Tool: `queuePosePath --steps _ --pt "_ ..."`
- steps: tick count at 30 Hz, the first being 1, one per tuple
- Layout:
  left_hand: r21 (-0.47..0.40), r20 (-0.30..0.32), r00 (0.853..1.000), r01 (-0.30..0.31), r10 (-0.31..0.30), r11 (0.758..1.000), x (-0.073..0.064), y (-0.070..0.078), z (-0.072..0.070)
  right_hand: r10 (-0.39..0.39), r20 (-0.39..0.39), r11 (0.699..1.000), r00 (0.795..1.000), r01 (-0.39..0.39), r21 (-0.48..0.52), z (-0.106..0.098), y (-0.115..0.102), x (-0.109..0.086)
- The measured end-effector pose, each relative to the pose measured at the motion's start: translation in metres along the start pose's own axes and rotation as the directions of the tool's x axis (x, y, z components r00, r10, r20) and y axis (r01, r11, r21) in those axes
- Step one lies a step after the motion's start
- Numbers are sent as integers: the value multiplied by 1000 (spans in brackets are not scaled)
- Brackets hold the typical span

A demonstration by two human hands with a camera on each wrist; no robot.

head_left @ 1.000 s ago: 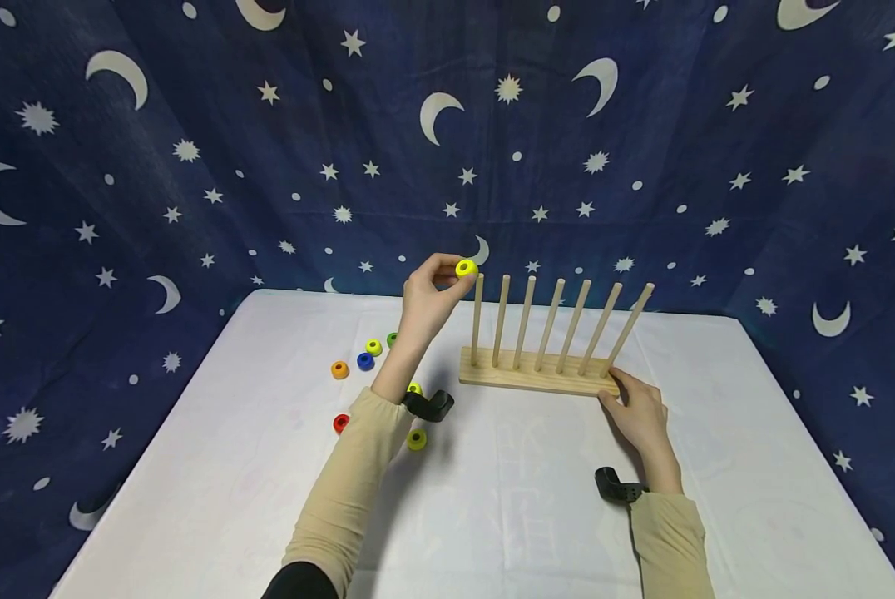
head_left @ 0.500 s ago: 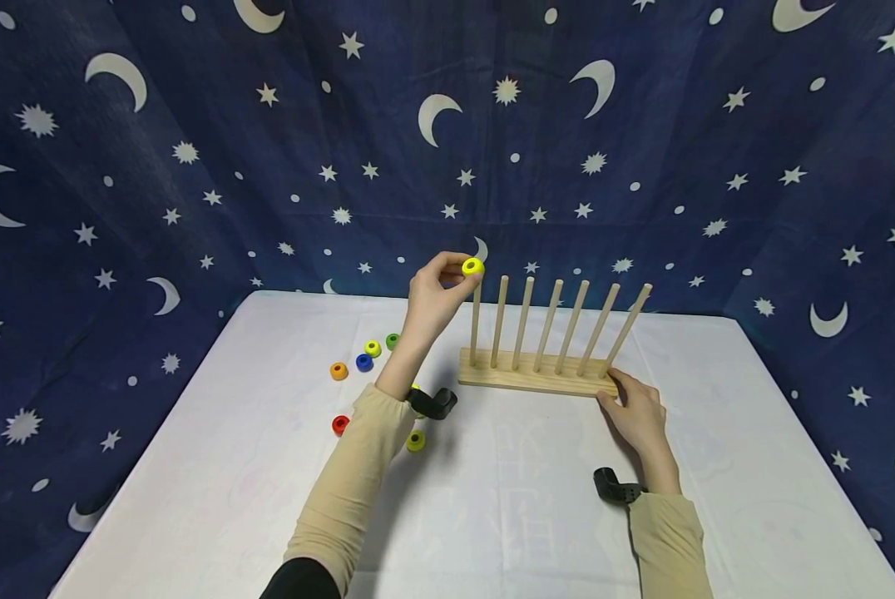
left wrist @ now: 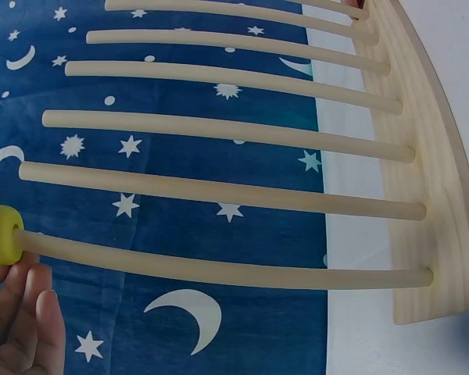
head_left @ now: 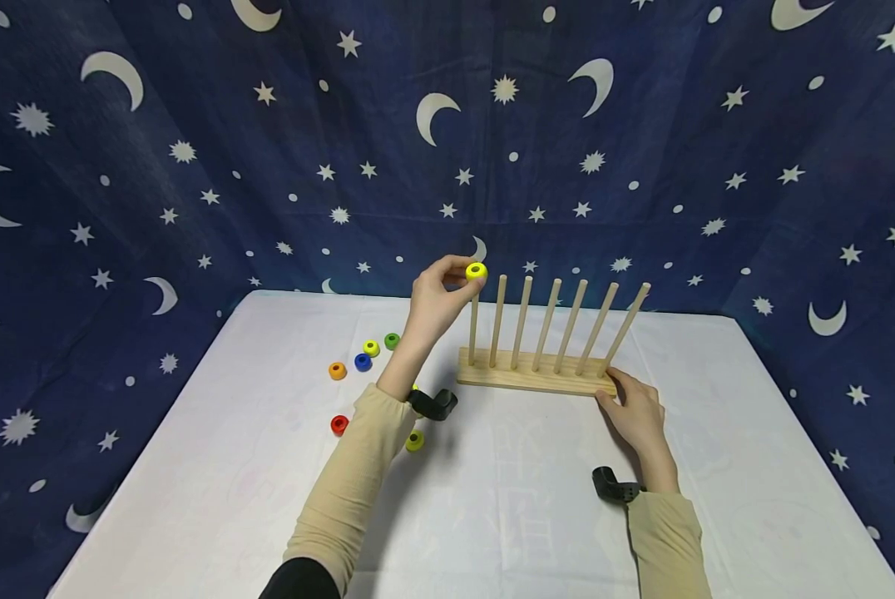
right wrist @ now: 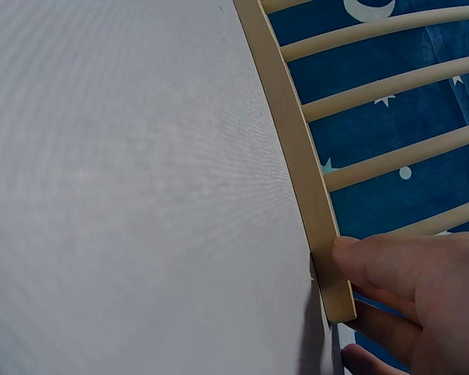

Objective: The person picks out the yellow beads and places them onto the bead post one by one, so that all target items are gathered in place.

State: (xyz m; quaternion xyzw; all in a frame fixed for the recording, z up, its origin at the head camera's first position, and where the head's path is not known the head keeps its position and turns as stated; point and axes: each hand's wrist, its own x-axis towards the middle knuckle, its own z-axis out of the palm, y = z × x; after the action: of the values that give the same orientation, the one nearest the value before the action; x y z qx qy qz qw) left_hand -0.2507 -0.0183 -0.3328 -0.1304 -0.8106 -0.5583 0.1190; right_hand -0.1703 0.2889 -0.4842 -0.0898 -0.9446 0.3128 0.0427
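My left hand pinches a yellow ring at the top of the leftmost peg of a wooden peg rack. In the left wrist view the peg's tip meets the hole of that yellow ring, with thumb and fingers around its side. Several upright pegs stand bare along the rack. My right hand grips the right end of the base; in the right wrist view its thumb lies on the near edge and the other fingers reach behind.
On the white table, left of the rack, lie loose rings: orange, blue, green, red and several yellow, one of them near the left sleeve. A dark blue star-patterned cloth hangs behind.
My left hand has carried the yellow ring slightly right, from beside the leftmost peg to over its tip. My right hand keeps its grip on the base.
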Motion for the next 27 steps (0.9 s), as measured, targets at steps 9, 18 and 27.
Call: queuePosePath --steps 9,18,27 --pt "7 8 1000 -8 8 1000 -1 -1 1 -10 -11 1000 1000 10 -4 1 0 0" --pt "-1 16 1000 -10 10 1000 1 -4 1 -4 -9 1000 1000 4 -6 0 1 1" --pt "4 33 999 -24 24 1000 2 -5 -2 9 12 1000 1000 -9 -2 0 -1 1"
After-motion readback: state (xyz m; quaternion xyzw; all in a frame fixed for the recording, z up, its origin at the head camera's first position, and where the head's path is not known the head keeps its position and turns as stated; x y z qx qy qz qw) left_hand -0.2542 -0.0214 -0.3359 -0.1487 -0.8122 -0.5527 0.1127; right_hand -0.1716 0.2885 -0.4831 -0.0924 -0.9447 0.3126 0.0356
